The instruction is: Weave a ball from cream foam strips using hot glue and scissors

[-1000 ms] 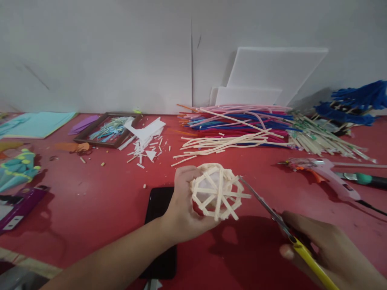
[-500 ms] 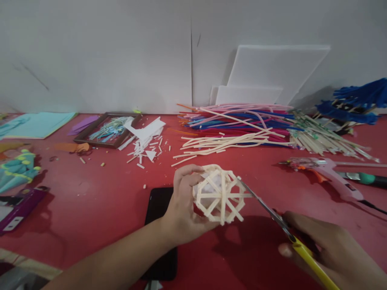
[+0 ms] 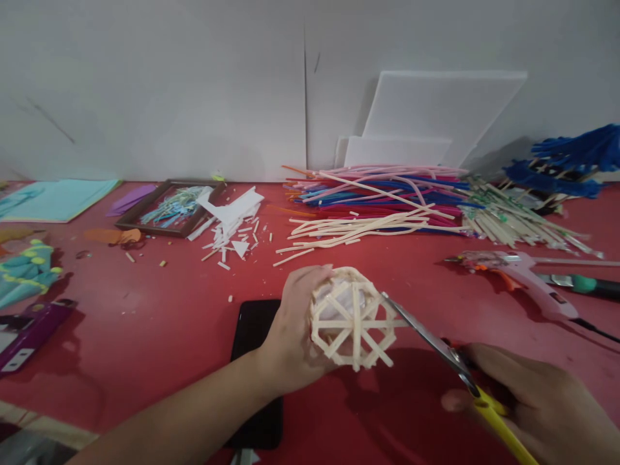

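My left hand (image 3: 295, 329) is wrapped round a small round basket-like frame (image 3: 357, 323) of cream strips, crossed like wheel spokes, with something whitish and translucent inside. Some strip ends stick out past its rim at the right and lower right. In my right hand (image 3: 523, 394) is a pair of scissors (image 3: 436, 345) with yellow on the handle. Their blades point up and left, with the tips beside the frame's right edge. Whether the blades touch a strip I cannot tell. Under my left wrist lies a black phone (image 3: 256, 413).
On the red table (image 3: 159, 342), cream and coloured pipe cleaners (image 3: 378, 194) lie at the back. A pink glue gun (image 3: 527, 278) rests at right, near bundled sticks (image 3: 523, 216). White scraps (image 3: 232, 219) and a brown picture frame (image 3: 184, 226) are left of centre; a purple stapler-like tool (image 3: 36, 332) is far left.
The round frame has tilted and dropped slightly, showing more of its upper opening. The fingers of my left hand have shifted along its side. The scissors have moved slightly right and down.
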### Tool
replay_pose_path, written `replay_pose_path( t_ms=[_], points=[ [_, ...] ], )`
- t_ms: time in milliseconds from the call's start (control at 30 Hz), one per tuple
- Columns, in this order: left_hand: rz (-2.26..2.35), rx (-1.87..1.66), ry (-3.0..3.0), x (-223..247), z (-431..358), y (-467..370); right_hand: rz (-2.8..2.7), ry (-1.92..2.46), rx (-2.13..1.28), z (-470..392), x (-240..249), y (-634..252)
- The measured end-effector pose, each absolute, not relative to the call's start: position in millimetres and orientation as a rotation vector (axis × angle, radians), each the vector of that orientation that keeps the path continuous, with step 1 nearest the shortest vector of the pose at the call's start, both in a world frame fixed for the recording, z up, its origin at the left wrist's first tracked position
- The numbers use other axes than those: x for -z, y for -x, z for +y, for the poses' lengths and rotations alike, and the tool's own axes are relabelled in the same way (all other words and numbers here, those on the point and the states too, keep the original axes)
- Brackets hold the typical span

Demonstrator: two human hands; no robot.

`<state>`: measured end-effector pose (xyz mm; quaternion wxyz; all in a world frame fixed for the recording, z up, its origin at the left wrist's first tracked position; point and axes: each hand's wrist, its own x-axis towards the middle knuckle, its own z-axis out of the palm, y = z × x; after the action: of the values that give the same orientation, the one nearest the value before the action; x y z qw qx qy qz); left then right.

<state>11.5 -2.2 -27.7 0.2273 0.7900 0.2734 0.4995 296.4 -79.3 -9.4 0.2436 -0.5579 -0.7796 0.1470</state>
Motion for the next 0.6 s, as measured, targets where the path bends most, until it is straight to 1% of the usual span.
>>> replay_pose_path(
  t_ms=[133,233,433,500,600],
  points=[
    [0.708,-1.212,-2.114,20.0,-3.2,-10.0,-2.088,1.501,-0.301,-80.5,5.4,-289.6],
    [0.666,-1.187,-2.025,20.8,-1.3,-12.2,-2.056,1.519,-0.255,-82.2,5.8,-288.9],
    [0.654,-1.234,-1.834,26.5,-3.5,-17.5,-2.116,1.522,-0.313,-78.9,15.3,-299.7],
    [0.594,-1.259,-1.748,24.4,-5.5,-19.3,-2.097,1.521,-0.343,-75.1,12.2,-299.4],
    [0.671,-1.256,-1.754,18.6,-7.2,-21.4,-2.069,1.498,-0.414,-71.3,3.2,-294.0]
  ],
)
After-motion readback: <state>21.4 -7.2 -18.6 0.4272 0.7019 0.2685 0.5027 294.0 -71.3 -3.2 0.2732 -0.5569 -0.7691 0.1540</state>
